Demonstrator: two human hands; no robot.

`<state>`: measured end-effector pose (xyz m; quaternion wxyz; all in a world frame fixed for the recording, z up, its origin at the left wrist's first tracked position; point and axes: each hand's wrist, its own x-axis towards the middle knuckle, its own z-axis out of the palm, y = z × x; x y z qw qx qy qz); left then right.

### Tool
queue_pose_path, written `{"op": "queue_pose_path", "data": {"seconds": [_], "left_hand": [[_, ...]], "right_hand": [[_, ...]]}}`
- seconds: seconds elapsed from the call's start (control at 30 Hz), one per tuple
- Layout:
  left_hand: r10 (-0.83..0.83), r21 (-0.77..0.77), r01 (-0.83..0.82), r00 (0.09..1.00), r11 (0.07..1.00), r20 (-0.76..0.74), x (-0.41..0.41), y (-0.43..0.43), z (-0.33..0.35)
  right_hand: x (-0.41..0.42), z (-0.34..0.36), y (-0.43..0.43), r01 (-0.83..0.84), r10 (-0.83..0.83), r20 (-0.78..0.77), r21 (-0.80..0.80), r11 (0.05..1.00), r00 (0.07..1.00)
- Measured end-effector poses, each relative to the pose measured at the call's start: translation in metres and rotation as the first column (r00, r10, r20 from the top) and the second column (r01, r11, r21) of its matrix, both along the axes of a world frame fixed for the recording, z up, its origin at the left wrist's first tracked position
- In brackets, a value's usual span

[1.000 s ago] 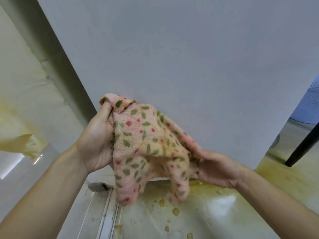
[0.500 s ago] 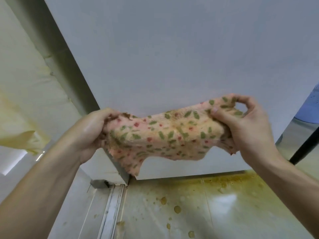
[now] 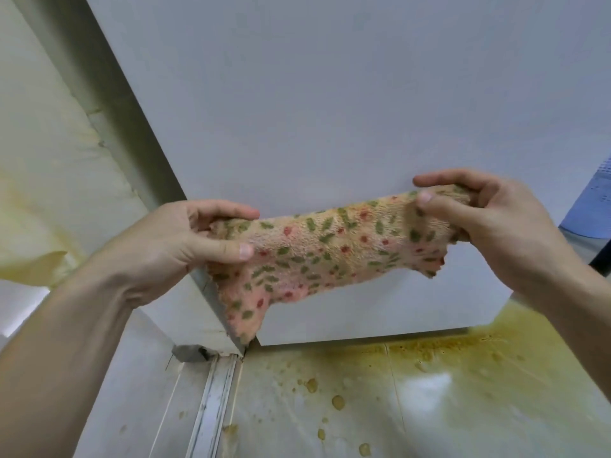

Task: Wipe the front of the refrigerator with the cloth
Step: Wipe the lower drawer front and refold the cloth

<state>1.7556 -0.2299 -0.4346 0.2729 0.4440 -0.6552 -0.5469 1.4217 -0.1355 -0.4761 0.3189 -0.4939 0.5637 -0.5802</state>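
The white refrigerator front [image 3: 330, 104] fills the upper middle of the head view, seen from close up. A pink cloth [image 3: 324, 256] with green leaf and red dot print is stretched out in front of its lower part. My left hand [image 3: 185, 246] pinches the cloth's left end between thumb and fingers. My right hand [image 3: 489, 226] pinches the right end, a little higher. One corner of the cloth hangs down toward the refrigerator's bottom left edge. Whether the cloth touches the door cannot be told.
The glossy floor [image 3: 380, 408] below is stained yellow with several drops and a smear near the refrigerator base. A metal floor rail [image 3: 211, 401] runs at lower left. A cream wall [image 3: 43, 153] stands left. A blue object [image 3: 591, 200] sits at the right edge.
The cloth was bunched between both hands a second ago. My right hand moved up and right, and the cloth is now spread wide and taut between the hands.
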Motion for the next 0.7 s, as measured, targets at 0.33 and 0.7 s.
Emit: {"op": "queue_pose_path", "data": {"seconds": [0.33, 0.7], "left_hand": [[0.215, -0.458, -0.069, 0.937, 0.887, 0.276, 0.002, -0.001, 0.0], [0.041, 0.121, -0.011, 0.968, 0.993, -0.246, -0.01, -0.005, -0.02]], "right_hand": [[-0.017, 0.026, 0.007, 0.185, -0.111, -0.478, 0.11, 0.977, 0.871], [0.005, 0.006, -0.006, 0.111, -0.101, -0.084, 0.119, 0.987, 0.991]]}}
